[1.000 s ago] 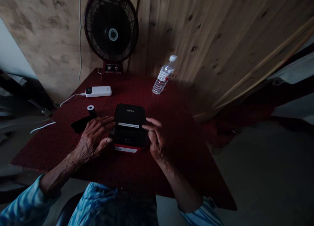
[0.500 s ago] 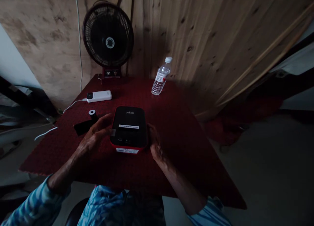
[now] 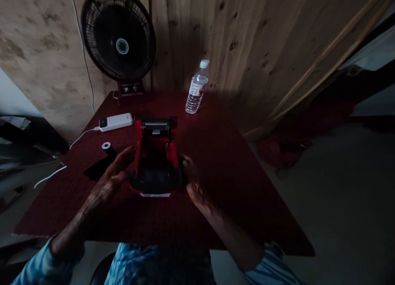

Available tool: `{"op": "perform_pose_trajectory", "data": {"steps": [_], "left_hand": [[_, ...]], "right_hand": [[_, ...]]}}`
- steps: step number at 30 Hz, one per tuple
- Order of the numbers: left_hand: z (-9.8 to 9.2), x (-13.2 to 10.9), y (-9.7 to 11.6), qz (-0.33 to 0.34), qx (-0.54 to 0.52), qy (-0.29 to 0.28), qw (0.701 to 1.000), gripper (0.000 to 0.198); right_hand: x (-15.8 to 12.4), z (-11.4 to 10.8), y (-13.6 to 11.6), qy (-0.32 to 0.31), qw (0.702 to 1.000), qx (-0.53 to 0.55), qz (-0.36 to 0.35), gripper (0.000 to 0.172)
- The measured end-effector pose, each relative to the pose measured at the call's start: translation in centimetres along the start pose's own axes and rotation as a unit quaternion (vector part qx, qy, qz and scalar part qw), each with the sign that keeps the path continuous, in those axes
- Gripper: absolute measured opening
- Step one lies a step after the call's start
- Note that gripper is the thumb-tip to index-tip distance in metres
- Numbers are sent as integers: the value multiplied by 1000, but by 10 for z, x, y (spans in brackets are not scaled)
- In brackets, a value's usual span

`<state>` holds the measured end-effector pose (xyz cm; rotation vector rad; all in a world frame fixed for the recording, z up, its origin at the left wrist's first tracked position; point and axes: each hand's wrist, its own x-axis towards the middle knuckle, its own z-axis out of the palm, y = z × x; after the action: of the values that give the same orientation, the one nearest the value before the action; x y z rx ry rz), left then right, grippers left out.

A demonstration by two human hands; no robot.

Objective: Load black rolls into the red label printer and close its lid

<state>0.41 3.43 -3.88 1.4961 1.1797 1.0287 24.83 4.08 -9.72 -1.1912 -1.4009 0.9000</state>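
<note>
A small red and black thermal printer [image 3: 156,182] rests on the table in front of me. Its lid [image 3: 156,126] stands raised at the back, so the red inner compartment shows. Along its left side lies my left hand [image 3: 119,165], with the thumb and fingers against the case. My right hand [image 3: 191,176] holds the right side, its fingers partly hidden behind the case. Left of the printer, close to my left hand, is a small paper roll [image 3: 106,146] with a pale end, beside a flat black item [image 3: 95,167] whose kind I cannot make out.
A white power bank [image 3: 116,122] with a cable lies at the left rear of the red-covered table [image 3: 234,186]. Behind it stands a dark fan [image 3: 120,42]. A clear water bottle [image 3: 195,93] stands at the back, before a wooden wall [image 3: 247,50].
The printer's lid has swung up and back from closed to open, exposing the compartment. Both hands have stayed at its sides. The view has shifted slightly.
</note>
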Motion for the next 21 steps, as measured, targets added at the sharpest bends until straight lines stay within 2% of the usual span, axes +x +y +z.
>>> {"op": "perform_pose_trajectory", "data": {"steps": [6, 9, 12, 14, 16, 19, 21], "left_hand": [[-4, -1, 0, 30, 35, 2, 999, 63], [-8, 0, 12, 39, 82, 5, 996, 61], [-8, 10, 30, 72, 191, 12, 979, 47], [-3, 25, 40, 127, 287, -24, 949, 36], [7, 47, 48, 169, 400, -89, 896, 32], [24, 75, 54, 153, 532, -175, 814, 34], [34, 85, 57, 131, 558, -197, 796, 34]], "right_hand": [[-3, -3, -5, 1, 1000, -10, -2, 40], [-4, -5, -13, -9, 1000, 4, -2, 39], [-2, -5, -14, -14, 999, 0, -37, 37], [0, -4, -10, -3, 998, -11, -57, 37], [2, -1, -4, 14, 998, -5, -60, 38], [3, 4, 2, 20, 998, 23, -59, 40], [4, 6, 2, 10, 998, 38, -56, 40]]}}
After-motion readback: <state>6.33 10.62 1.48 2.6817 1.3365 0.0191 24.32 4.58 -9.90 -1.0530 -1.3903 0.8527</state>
